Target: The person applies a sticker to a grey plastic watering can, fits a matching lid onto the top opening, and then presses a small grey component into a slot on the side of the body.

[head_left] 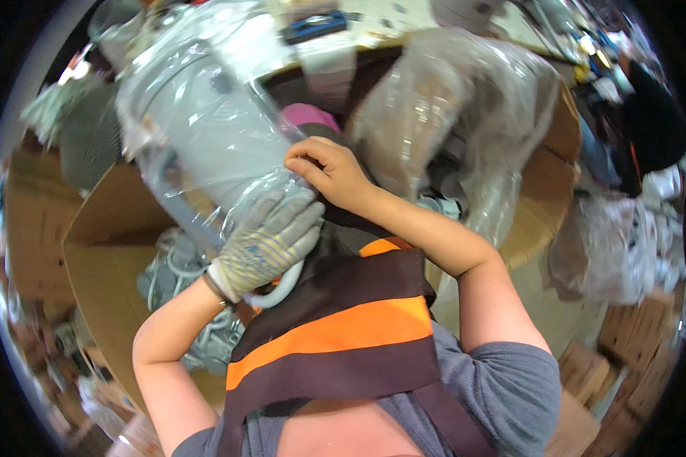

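While the grey part [206, 129] is carried in its clear bag [270, 114], tilted in front of the body, the film is being worked at its near end by both hands. By judgement, the step in hand is the handling of this wrap; whether it is being opened or closed cannot be told.

Left hand [270, 244], gloved: laid over the near end of the bag, fingers extended and close together. The palm is hidden, so whether anything is gripped beneath cannot be told. A curved grey tube [283, 288] is seen below the glove; its join to the grey part is covered.

Right hand [331, 171], bare: fingers curled, thumb and forefinger brought together at the bag's edge. Film appears to be pinched there, though the contact is blurred.

Surroundings: loose grey pieces [183, 263] are contained in the left carton [107, 282]; a crumpled plastic sheet [442, 84] is draped over the right carton [564, 145].

Next move, as judged: the part should be steadied by the left hand, and the loose film kept taut between right fingertips so that no slipping or tearing is caused.
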Demonstrator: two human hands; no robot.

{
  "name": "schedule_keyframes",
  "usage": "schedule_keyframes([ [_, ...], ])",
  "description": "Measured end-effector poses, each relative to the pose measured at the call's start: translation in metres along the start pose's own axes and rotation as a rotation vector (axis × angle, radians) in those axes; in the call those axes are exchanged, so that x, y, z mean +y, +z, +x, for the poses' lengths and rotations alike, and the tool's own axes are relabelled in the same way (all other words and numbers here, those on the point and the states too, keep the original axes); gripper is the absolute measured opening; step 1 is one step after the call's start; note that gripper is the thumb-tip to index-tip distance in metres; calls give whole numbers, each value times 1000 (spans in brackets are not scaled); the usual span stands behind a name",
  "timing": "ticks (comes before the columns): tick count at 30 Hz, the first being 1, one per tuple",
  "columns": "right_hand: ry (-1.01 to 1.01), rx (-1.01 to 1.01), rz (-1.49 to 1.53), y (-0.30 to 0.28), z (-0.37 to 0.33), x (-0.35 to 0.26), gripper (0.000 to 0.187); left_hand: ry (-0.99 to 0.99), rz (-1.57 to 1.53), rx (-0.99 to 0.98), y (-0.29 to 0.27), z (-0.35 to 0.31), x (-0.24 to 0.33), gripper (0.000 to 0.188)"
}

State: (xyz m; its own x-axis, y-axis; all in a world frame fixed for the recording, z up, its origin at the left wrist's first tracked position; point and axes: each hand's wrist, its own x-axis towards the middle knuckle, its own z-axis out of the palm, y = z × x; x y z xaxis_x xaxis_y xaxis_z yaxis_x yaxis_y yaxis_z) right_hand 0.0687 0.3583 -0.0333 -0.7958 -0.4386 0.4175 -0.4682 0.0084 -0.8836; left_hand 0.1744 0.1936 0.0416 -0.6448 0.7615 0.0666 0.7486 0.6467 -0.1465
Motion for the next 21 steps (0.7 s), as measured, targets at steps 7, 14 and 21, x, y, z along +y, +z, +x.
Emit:
schedule_keyframes([
  [7,154,643,50,-159,-65,-7,19,-150,35,435,-99,82,-37,35],
  [14,1191,453,59,-176,-149,196,23,-120,-563,636,-82,89,-44,30],
  [21,1030,140,-637,-107,-184,293,38,-163,-452,465,-87,108,-52,27],
])
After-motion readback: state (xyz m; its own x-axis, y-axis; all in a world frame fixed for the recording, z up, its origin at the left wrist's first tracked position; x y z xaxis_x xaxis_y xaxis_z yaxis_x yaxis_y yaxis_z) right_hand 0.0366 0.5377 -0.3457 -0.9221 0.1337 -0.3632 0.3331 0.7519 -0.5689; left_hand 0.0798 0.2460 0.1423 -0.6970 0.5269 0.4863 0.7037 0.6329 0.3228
